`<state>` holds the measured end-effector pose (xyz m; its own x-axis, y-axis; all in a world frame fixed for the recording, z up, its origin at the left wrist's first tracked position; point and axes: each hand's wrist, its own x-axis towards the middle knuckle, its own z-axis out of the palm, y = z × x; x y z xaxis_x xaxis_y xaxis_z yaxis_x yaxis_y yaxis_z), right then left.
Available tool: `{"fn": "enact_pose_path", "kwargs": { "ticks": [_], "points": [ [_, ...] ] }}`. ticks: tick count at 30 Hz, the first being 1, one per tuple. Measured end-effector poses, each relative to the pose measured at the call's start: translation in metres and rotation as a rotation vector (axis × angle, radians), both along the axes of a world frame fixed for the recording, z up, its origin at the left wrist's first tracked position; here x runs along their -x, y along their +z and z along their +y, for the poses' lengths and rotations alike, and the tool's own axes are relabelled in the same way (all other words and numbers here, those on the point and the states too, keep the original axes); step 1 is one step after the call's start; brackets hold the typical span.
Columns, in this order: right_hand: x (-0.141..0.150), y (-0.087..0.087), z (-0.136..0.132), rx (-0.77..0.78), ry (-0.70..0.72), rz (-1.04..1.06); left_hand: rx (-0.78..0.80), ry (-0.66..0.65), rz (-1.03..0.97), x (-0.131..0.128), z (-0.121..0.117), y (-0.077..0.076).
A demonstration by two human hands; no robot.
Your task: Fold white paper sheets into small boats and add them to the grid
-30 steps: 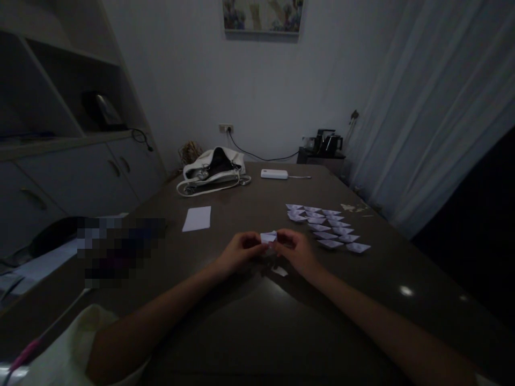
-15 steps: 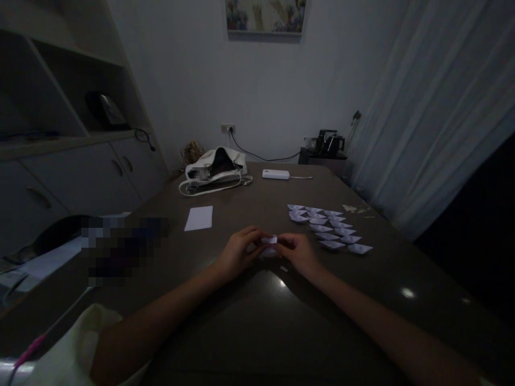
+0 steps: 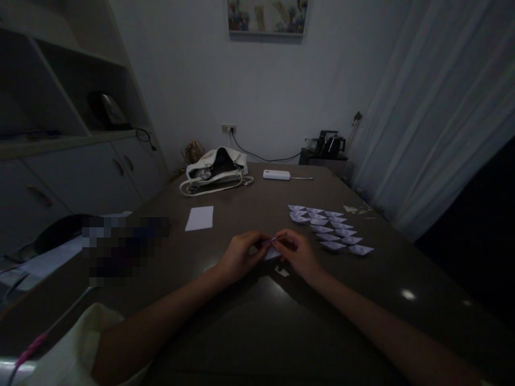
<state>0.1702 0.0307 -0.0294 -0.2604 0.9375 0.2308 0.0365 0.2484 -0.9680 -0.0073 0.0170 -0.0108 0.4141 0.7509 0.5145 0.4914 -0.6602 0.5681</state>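
Observation:
A small folded piece of white paper (image 3: 272, 253) is pinched between both hands, just above the middle of the brown table (image 3: 241, 332). My left hand (image 3: 243, 251) grips its left side with thumb and fingertips. From the right, my right hand (image 3: 298, 252) holds it the same way, and the fingertips of both hands nearly meet at its top. Fingers cover much of the paper, so its exact shape is hidden. To the right sit several folded paper boats (image 3: 332, 245) in rows. Left of my hands lies a stack of white paper sheets (image 3: 200, 218).
At the back stand a white handbag (image 3: 217, 170) and a white power bank (image 3: 276, 175) with a short cable. A blurred-out patch (image 3: 124, 249) and loose papers (image 3: 48, 262) are at the left edge. Light scraps (image 3: 356, 209) lie near the right edge.
The paper has been turned in my fingers: its pale face stood above the fingertips before and now shows below them. Both hands keep hold of it in nearly the same place.

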Motion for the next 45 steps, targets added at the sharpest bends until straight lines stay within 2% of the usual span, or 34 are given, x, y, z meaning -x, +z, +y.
{"fn": "enact_pose_path", "kwargs": {
  "ticks": [5, 12, 15, 18, 21, 25, 29, 35, 41, 45],
  "points": [
    [0.001, -0.002, 0.003, 0.027, 0.011, -0.005, -0.036, 0.050, 0.070, -0.001, -0.001, -0.002],
    [0.004, -0.002, 0.000, 0.050, -0.036, -0.040, -0.200, 0.045, 0.120, -0.003, -0.004, -0.006],
    [0.004, -0.003, 0.000, 0.028, -0.060, -0.040, -0.196, 0.012, 0.121, -0.005, -0.005, -0.006],
    [0.002, -0.004, 0.002, 0.018, -0.062, -0.032, -0.078, 0.018, -0.029, -0.009, -0.003, -0.006],
    [0.000, -0.002, 0.003, 0.000, -0.041, -0.002, 0.165, 0.071, -0.225, -0.009, 0.001, -0.008],
    [0.000, 0.005, -0.001, -0.037, -0.019, -0.023, 0.422, 0.031, -0.334, -0.007, 0.008, -0.010],
    [0.000, 0.009, -0.006, -0.064, -0.028, -0.005, 0.449, 0.013, -0.372, -0.005, 0.008, -0.009],
    [-0.002, 0.005, -0.002, -0.146, -0.074, -0.114, 0.485, -0.018, -0.440, -0.006, 0.005, -0.001],
    [-0.006, 0.007, 0.000, -0.227, -0.047, -0.121, 0.725, -0.053, -0.502, -0.004, 0.008, 0.001],
    [-0.007, 0.008, -0.001, -0.201, -0.013, -0.108, 0.810, -0.067, -0.610, -0.001, 0.010, -0.004]
  ]
}}
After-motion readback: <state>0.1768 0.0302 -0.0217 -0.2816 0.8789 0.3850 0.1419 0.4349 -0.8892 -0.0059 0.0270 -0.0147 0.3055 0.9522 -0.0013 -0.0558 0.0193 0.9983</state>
